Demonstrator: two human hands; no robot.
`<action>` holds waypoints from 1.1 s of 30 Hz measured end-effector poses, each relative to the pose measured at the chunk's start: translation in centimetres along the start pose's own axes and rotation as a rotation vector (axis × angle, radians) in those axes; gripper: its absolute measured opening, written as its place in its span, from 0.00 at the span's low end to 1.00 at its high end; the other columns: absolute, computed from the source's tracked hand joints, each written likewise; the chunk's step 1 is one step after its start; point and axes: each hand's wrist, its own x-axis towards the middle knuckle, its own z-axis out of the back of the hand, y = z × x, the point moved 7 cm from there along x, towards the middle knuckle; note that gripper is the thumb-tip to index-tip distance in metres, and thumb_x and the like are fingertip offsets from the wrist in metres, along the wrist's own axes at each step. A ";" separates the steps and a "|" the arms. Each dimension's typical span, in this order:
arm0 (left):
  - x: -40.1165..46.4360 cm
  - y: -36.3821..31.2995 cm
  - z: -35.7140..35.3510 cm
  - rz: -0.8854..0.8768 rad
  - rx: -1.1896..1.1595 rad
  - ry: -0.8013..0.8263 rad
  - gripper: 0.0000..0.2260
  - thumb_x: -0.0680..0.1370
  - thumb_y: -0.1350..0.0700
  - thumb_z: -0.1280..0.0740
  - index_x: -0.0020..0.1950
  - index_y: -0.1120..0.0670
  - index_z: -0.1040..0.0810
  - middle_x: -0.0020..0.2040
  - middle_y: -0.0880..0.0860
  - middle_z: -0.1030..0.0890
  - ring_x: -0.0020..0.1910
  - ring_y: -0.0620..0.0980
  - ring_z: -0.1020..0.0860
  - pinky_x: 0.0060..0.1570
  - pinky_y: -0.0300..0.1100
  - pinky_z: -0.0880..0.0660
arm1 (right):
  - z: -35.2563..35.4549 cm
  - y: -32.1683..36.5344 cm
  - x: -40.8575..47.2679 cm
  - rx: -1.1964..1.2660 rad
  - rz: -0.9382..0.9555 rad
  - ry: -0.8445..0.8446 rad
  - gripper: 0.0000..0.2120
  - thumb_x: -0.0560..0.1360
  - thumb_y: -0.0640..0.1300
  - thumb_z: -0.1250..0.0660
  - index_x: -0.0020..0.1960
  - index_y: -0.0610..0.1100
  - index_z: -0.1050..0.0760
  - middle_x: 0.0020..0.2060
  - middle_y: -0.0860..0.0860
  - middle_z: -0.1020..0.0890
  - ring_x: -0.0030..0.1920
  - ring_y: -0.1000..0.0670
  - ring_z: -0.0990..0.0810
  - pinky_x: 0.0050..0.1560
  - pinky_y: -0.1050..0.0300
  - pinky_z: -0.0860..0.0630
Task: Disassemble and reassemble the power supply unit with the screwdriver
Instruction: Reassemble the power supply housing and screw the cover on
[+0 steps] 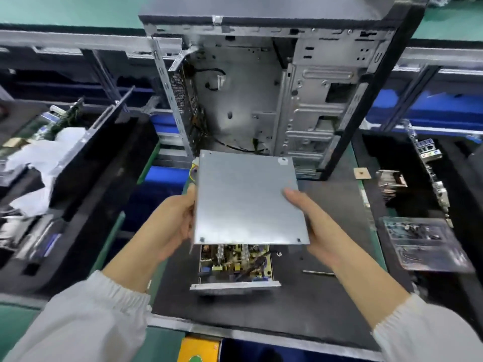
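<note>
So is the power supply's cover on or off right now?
Off. Both hands hold the cover above the power supply, whose circuit board shows beneath.

Both arms reach in from 7 and 5 o'clock, pale sleeves bunched at the wrists. The left hand (pixel 174 218) grips the grey cover plate (pixel 248 199) at its 9 o'clock edge, the right hand (pixel 311 223) at 3 o'clock, thumb lying on top.

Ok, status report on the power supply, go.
Left hand and right hand grip the metal cover by its sides. Cover held above the open power supply, circuit board exposed. Screwdriver lies on the mat, untouched.
</note>
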 end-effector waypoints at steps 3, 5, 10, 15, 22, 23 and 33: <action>-1.4 2.4 1.1 0.033 -0.028 0.014 0.27 0.74 0.29 0.45 0.58 0.44 0.18 0.60 0.51 0.17 0.59 0.52 0.19 0.63 0.59 0.28 | -0.3 -3.1 -0.9 -0.153 -0.047 -0.041 0.35 0.66 0.62 0.27 0.68 0.54 0.33 0.59 0.52 0.20 0.59 0.44 0.21 0.64 0.38 0.30; -2.0 3.7 1.4 0.060 -0.001 0.009 0.37 0.66 0.22 0.41 0.55 0.51 0.17 0.60 0.55 0.18 0.59 0.56 0.20 0.65 0.63 0.31 | -0.4 -4.7 -1.3 -0.188 -0.070 -0.061 0.37 0.64 0.64 0.27 0.69 0.54 0.34 0.59 0.52 0.20 0.59 0.46 0.21 0.65 0.39 0.31; -1.9 6.3 1.8 0.097 -0.028 0.052 0.33 0.72 0.29 0.45 0.66 0.47 0.22 0.62 0.55 0.19 0.62 0.58 0.21 0.67 0.64 0.32 | -0.2 -6.9 -1.4 -0.218 -0.108 -0.081 0.36 0.64 0.63 0.28 0.68 0.53 0.33 0.57 0.54 0.19 0.56 0.52 0.20 0.62 0.47 0.27; -1.5 8.2 0.7 0.119 -0.141 0.071 0.29 0.75 0.32 0.46 0.69 0.47 0.25 0.62 0.51 0.18 0.60 0.53 0.19 0.51 0.47 0.19 | 0.4 -8.1 -1.3 -0.267 -0.161 -0.087 0.34 0.65 0.64 0.30 0.67 0.54 0.33 0.57 0.57 0.19 0.55 0.55 0.20 0.60 0.53 0.27; -1.0 8.6 0.3 0.137 -0.167 0.071 0.28 0.75 0.31 0.47 0.67 0.44 0.24 0.61 0.50 0.18 0.58 0.51 0.19 0.44 0.41 0.19 | 0.9 -8.1 -1.0 -0.272 -0.193 -0.049 0.31 0.65 0.64 0.29 0.64 0.55 0.32 0.54 0.58 0.18 0.53 0.55 0.19 0.54 0.55 0.23; -1.0 8.6 0.4 0.139 -0.154 0.074 0.28 0.75 0.31 0.47 0.67 0.44 0.24 0.60 0.50 0.18 0.58 0.51 0.18 0.44 0.41 0.19 | 0.9 -8.2 -1.0 -0.266 -0.205 -0.044 0.31 0.65 0.64 0.29 0.64 0.55 0.31 0.54 0.57 0.18 0.53 0.54 0.19 0.55 0.53 0.23; -1.0 9.3 1.5 0.177 0.042 0.054 0.26 0.74 0.26 0.47 0.62 0.37 0.23 0.59 0.48 0.17 0.57 0.51 0.18 0.48 0.48 0.20 | 1.1 -8.0 -0.4 -0.430 -0.214 -0.007 0.35 0.65 0.66 0.31 0.68 0.54 0.34 0.55 0.54 0.19 0.51 0.55 0.18 0.53 0.57 0.22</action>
